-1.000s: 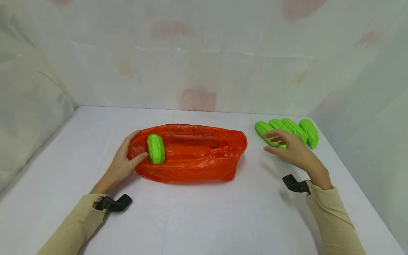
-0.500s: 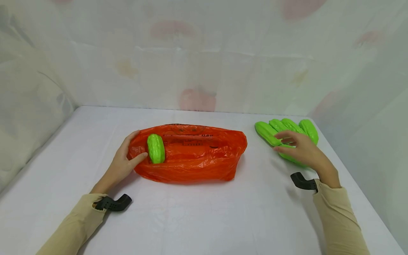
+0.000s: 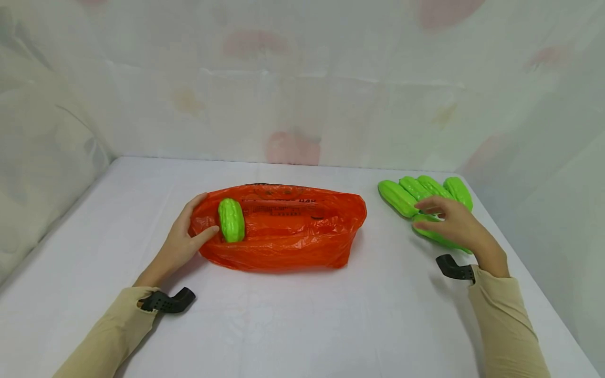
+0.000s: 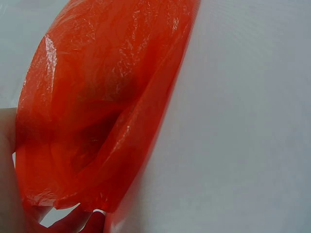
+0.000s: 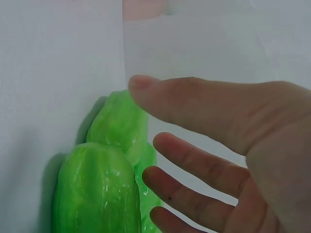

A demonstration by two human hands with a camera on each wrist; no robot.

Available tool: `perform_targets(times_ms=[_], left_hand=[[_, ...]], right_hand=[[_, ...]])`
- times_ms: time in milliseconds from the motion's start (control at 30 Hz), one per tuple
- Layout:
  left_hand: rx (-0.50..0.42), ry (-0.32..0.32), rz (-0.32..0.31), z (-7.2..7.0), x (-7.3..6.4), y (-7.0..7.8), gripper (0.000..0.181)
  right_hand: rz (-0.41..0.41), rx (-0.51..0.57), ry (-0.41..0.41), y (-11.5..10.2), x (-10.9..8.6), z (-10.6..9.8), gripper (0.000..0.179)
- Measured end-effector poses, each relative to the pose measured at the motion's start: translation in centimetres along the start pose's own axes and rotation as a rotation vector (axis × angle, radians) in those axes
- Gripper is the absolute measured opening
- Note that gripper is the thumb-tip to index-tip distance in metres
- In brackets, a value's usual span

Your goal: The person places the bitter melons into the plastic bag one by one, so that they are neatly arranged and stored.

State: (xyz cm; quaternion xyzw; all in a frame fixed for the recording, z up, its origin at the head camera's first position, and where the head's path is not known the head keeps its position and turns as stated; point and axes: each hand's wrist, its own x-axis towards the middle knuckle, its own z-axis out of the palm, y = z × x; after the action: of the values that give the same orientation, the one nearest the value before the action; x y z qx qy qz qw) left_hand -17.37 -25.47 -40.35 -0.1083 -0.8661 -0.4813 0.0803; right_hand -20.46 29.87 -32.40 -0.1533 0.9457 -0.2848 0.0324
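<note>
A red plastic bag [image 3: 283,252] lies on its side, its mouth facing up and toward me. One light-green bitter gourd [image 3: 231,220], with a ridged skin, lies inside its left end. My left hand [image 3: 184,236] grips that end, thumb over the rim beside the gourd; in the left wrist view its fingertips [image 4: 73,221] show through and past the red film. Over at the right, my right hand [image 3: 456,223] hovers above the near gourd [image 3: 437,237], thumb and fingers apart with nothing held. In the right wrist view two gourds [image 5: 97,189] sit left of the spread fingers.
Behind my right hand several more green gourds [image 3: 396,198] lie side by side near the back right corner. The table has a white cover [image 3: 302,325]. A pale, spotted sheet [image 3: 331,105] hangs at the back and along both sides.
My right hand has shifted right and toward me, from over the left gourds to over the near one, which now shows more. The left hand and bag stay put.
</note>
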Motion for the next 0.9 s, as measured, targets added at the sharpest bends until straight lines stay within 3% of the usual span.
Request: perform_targets(times_ms=[333, 900], left_hand=[[0.003, 0.003, 0.004, 0.1, 0.0, 0.1, 0.078], [0.008, 0.003, 0.006, 0.0, 0.0, 0.2, 0.078]], right_hand=[[0.065, -0.038, -0.016, 0.9, -0.3, -0.5, 0.051], [0.091, -0.037, -0.069, 2.5, -0.4, -0.4, 0.051]])
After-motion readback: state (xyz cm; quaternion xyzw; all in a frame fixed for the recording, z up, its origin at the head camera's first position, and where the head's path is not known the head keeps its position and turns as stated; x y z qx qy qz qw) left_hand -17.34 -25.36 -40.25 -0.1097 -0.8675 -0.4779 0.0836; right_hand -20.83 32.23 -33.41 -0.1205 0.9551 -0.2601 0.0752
